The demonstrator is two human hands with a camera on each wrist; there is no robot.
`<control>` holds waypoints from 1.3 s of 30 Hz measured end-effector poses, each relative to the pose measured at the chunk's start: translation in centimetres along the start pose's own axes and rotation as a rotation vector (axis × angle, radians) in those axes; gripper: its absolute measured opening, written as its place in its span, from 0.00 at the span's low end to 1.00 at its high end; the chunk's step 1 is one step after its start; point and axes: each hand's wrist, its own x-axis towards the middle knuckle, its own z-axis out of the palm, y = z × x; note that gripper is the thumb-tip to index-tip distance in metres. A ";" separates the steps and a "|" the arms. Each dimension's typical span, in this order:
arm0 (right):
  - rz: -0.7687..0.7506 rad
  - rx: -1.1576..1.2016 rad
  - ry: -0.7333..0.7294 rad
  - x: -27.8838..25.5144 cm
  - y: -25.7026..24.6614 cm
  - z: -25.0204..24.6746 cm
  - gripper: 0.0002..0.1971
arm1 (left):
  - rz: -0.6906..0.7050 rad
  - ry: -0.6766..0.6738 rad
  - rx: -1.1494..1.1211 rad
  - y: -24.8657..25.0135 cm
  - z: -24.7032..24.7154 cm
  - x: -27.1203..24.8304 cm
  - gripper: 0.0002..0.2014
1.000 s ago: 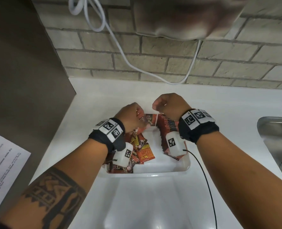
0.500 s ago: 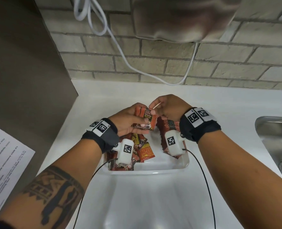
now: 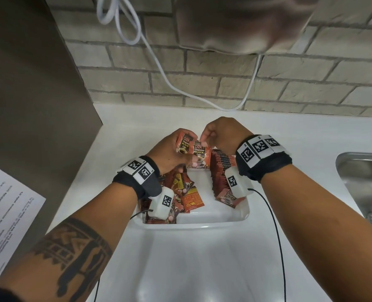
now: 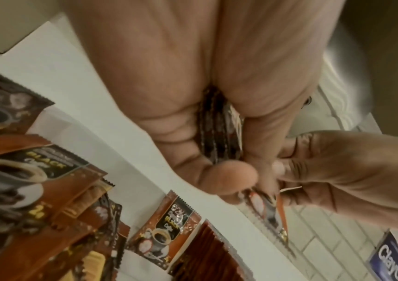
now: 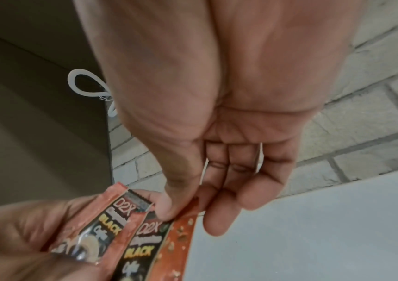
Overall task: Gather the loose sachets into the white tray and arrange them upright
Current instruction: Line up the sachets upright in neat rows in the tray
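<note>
Above the white tray my left hand grips a small bundle of coffee sachets while my right hand pinches one sachet, next to stand beside the upright row.

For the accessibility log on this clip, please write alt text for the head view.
Over a white tray, the left hand holds a small bunch of sachets while the right hand pinches the top of one sachet. Loose sachets lie at the tray's left; an upright row stands at its right.
</note>
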 end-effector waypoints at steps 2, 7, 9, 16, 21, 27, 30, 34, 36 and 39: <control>-0.005 0.004 -0.005 0.2 -0.1 -0.3 0.05 | 0.016 0.027 0.032 -0.1 0.0 0.1 0.29; -0.015 0.017 0.008 0.7 -0.3 -0.5 0.02 | 0.026 0.211 0.298 0.1 -0.1 0.4 0.24; -0.012 0.008 0.056 0.9 0.0 -0.4 0.02 | -0.043 0.244 0.384 0.0 -0.6 0.5 0.23; 0.134 -0.157 0.029 2.2 0.8 1.7 0.11 | -0.422 -0.217 0.630 1.0 0.5 0.8 0.11; 0.263 -0.276 -0.009 3.5 0.4 4.0 0.08 | -0.514 -0.340 0.662 0.9 3.0 2.5 0.16; 0.294 -0.318 -0.032 4.5 1.2 5.3 0.12 | -0.597 -0.334 0.725 0.4 3.7 4.2 0.09; 0.287 -0.280 -0.061 4.6 1.3 5.2 0.07 | -0.642 -0.345 0.676 0.2 3.8 4.5 0.08; 0.249 -0.261 -0.078 4.6 1.6 5.0 0.09 | -0.660 -0.352 0.670 0.0 3.7 4.5 0.11; 0.242 -0.236 -0.083 4.5 1.6 5.0 0.09 | -0.664 -0.353 0.645 -0.2 3.7 4.4 0.12; 0.230 -0.185 -0.047 4.5 1.9 4.9 0.08 | -0.670 -0.348 0.602 0.0 3.7 4.1 0.11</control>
